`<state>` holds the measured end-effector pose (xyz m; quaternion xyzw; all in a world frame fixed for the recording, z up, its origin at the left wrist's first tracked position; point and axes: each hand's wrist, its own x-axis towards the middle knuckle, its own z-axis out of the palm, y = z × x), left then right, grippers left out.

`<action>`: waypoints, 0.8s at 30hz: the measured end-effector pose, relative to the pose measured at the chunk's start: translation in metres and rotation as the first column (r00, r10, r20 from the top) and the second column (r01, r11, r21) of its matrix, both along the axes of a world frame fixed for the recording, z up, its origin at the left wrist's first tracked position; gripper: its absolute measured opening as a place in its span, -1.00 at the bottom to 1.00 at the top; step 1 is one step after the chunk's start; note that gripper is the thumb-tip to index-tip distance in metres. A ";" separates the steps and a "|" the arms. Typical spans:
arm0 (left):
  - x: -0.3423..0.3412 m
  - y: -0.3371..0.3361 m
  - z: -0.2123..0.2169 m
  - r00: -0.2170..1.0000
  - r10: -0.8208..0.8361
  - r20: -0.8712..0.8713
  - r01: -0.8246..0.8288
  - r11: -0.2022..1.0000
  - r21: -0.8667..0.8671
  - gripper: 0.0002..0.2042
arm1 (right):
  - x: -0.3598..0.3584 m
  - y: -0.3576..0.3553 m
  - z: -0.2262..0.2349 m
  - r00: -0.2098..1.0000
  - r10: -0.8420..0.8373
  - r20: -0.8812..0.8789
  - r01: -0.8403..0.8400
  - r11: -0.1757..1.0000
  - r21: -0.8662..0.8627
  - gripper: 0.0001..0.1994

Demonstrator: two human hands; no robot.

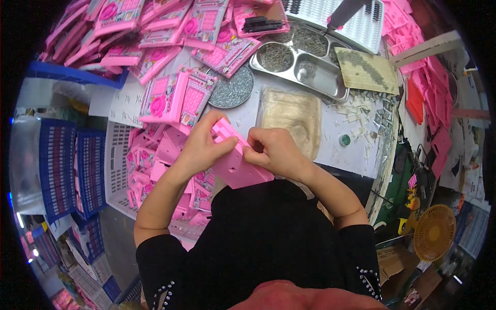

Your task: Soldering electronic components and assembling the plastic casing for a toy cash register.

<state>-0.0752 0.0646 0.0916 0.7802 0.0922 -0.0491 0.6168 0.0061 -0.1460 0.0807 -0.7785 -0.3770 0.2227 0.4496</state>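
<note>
A: What are your hands gripping?

B: Your left hand (199,147) and right hand (274,150) are both clamping a pink plastic housing (235,163), fingers curled shut on its edges.

A: And what's lying past your fingertips?

B: A clear bag (292,124) is lying just beyond them; a steel tray (330,80) of screws is sitting farther off.

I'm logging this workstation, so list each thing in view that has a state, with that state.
Flat pink plastic toy panel: held in both hands, tilted.
Left hand: closed on the panel's left edge.
Right hand: fingers pinched at the panel's top edge.
Divided steel tray: compartments hold small grey metal parts.
White slatted crate: holds loose pink parts.
Yellow fan: spinning or not, cannot tell.
</note>
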 end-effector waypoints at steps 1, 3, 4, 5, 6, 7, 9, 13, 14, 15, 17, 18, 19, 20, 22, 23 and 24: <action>-0.009 0.007 0.001 0.999 0.029 -0.039 -0.033 0.994 -0.108 -0.68 | 0.001 0.002 0.007 0.989 0.024 -0.145 -0.022 1.000 0.013 -0.76; -0.024 0.023 0.003 0.976 0.077 -0.202 -0.120 0.970 -0.210 -0.69 | -0.002 0.000 0.004 0.953 0.077 -0.294 -0.057 0.995 0.076 -0.72; -0.029 0.029 0.002 0.956 0.089 -0.278 -0.164 0.952 -0.259 -0.69 | -0.005 -0.008 -0.004 0.949 0.107 -0.296 -0.074 0.990 0.121 -0.70; -0.036 0.031 -0.008 0.971 0.113 -0.212 -0.166 0.954 -0.251 -0.70 | -0.006 -0.013 -0.009 0.945 0.136 -0.297 -0.089 0.982 0.165 -0.67; -0.042 0.027 -0.015 0.972 0.119 -0.203 -0.170 0.951 -0.260 -0.70 | -0.009 -0.015 -0.010 0.934 0.148 -0.324 -0.119 0.987 0.108 -0.65; -0.049 0.022 -0.020 0.973 0.122 -0.195 -0.173 0.948 -0.268 -0.70 | -0.011 -0.016 -0.009 0.923 0.157 -0.352 -0.149 0.988 0.052 -0.62; -0.058 0.019 -0.030 0.967 0.092 -0.236 -0.167 0.932 -0.322 -0.71 | -0.017 -0.021 -0.010 0.903 0.170 -0.395 -0.196 0.980 -0.027 -0.60; -0.056 0.028 -0.033 0.938 -0.098 -0.332 -0.040 0.922 -0.386 -0.77 | -0.026 -0.023 -0.009 0.916 0.209 -0.342 -0.252 0.964 -0.085 -0.58; -0.056 0.026 -0.031 0.936 -0.112 -0.332 -0.032 0.916 -0.399 -0.78 | -0.028 -0.023 -0.009 0.927 0.224 -0.300 -0.262 0.961 -0.092 -0.58; -0.054 0.026 -0.028 0.936 -0.129 -0.329 -0.018 0.912 -0.409 -0.78 | -0.029 -0.023 -0.010 0.933 0.223 -0.284 -0.254 0.964 -0.079 -0.59; -0.055 0.022 -0.029 0.936 -0.133 -0.326 -0.011 0.914 -0.405 -0.79 | -0.033 -0.025 -0.014 0.942 0.220 -0.253 -0.241 0.969 -0.053 -0.62; -0.059 0.019 -0.034 0.935 -0.124 -0.331 -0.017 0.920 -0.392 -0.79 | -0.035 -0.027 -0.017 0.935 0.210 -0.285 -0.238 0.969 -0.064 -0.63; -0.063 0.016 -0.038 0.935 -0.115 -0.336 -0.023 0.925 -0.379 -0.79 | -0.038 -0.029 -0.019 0.927 0.200 -0.316 -0.235 0.969 -0.076 -0.64; -0.066 0.014 -0.039 0.928 -0.104 -0.356 -0.043 0.923 -0.382 -0.80 | -0.041 -0.030 -0.021 0.918 0.190 -0.347 -0.233 0.969 -0.087 -0.65; -0.071 0.009 -0.042 0.914 -0.084 -0.397 -0.086 0.916 -0.392 -0.82 | -0.044 -0.032 -0.022 0.907 0.164 -0.388 -0.225 0.967 -0.118 -0.65; -0.074 0.008 -0.045 0.905 -0.111 -0.411 -0.078 0.906 -0.415 -0.77 | -0.046 -0.033 -0.022 0.901 0.151 -0.407 -0.222 0.966 -0.133 -0.65; -0.072 0.010 -0.047 0.899 -0.134 -0.416 -0.067 0.899 -0.433 -0.73 | -0.046 -0.033 -0.022 0.893 0.148 -0.425 -0.221 0.967 -0.127 -0.65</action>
